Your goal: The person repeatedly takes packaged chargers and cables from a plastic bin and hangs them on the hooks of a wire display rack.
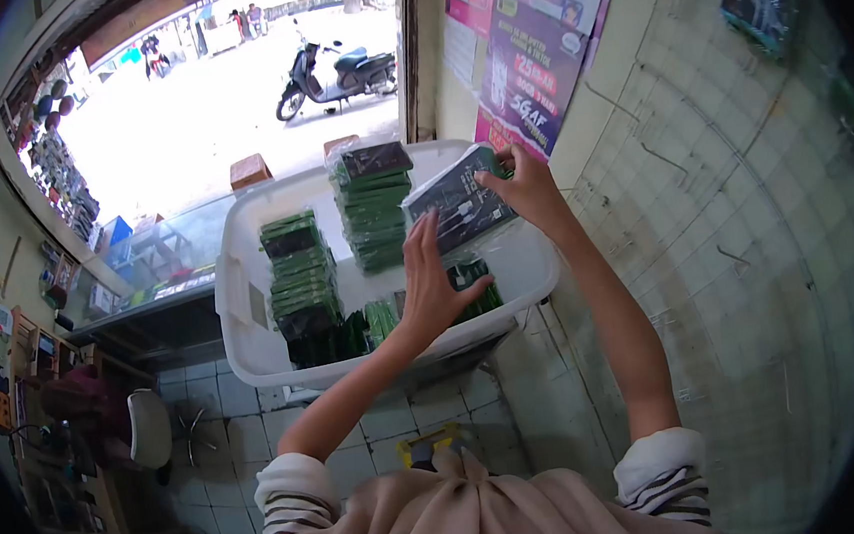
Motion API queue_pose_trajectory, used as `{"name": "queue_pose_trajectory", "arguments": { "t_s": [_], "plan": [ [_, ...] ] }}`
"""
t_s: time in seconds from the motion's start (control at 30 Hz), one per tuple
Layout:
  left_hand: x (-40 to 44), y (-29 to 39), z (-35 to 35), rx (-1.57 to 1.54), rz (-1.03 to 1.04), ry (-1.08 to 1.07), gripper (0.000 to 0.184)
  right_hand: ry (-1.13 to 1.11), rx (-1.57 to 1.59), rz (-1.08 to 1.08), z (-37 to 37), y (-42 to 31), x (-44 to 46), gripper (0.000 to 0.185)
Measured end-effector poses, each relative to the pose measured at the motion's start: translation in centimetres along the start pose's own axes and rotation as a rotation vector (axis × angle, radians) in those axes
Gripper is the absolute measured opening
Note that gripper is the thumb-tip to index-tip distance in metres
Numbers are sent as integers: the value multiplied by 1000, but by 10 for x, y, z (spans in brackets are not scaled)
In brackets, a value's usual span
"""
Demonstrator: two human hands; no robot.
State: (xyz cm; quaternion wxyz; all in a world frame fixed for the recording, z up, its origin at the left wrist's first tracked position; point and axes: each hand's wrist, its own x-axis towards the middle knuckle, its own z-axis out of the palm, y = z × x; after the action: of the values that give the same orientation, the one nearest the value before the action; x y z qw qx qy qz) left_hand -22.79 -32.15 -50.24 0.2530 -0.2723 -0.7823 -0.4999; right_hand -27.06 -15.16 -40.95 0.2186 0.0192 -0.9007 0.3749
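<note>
Black packet is pinched in the right hand, left hand spread loosely at its edge

Can't read the small print on the black packet from my end, and my view of its left end is blocked by the left hand, which also covers some green packets. Some right hand fingers are hidden behind it. People outside? Way too small.
</note>
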Motion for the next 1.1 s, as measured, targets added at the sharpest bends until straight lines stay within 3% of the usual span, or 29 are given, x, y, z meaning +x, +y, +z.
{"name": "queue_pose_trajectory", "arguments": {
  "t_s": [0.1, 0.2, 0.33, 0.5, 0.57, 0.63, 0.67, 0.77, 0.83, 0.9, 0.97, 1.1],
  "plan": [
    [15, 14, 0, 56, 171, -24, 91, 58, 66, 17, -12, -15, -4, 47],
    [24, 15, 5, 272, 370, 107, 78, 107, 165, 82, -28, -27, -12, 50],
    [35, 16, 2, 203, 469, 114, 65, 144, 225, 109, -46, -35, -30, 54],
    [43, 34, -11, 79, 527, 33, 61, 47, 447, 172, -68, -46, -46, 55],
    [47, 48, -14, -107, 286, -1, 60, -7, 490, 162, -81, -56, -51, 56],
    [62, 57, -16, -248, 170, -63, 60, 166, 171, -73, -90, -60, -52, 62],
    [70, 64, -16, -412, 149, -97, 60, 194, 21, -81, -98, -65, -54, 61],
    [99, 87, -13, -870, 130, -210, 53, 318, 101, -279, -117, -76, -52, 61],
    [117, 121, -24, -1041, 78, -347, 50, 314, 207, -275, -136, -94, -52, 63],
    [133, 155, -33, -1080, 86, -419, 49, 337, 464, -297, -154, -113, -54, 62],
    [156, 179, -32, -1115, 100, -488, 48, 416, 424, -406, -177, -131, -46, 61],
    [222, 218, -10, -1029, 375, -370, 58, 669, 37, -659, -228, -171, -22, 59]
  ]
}}
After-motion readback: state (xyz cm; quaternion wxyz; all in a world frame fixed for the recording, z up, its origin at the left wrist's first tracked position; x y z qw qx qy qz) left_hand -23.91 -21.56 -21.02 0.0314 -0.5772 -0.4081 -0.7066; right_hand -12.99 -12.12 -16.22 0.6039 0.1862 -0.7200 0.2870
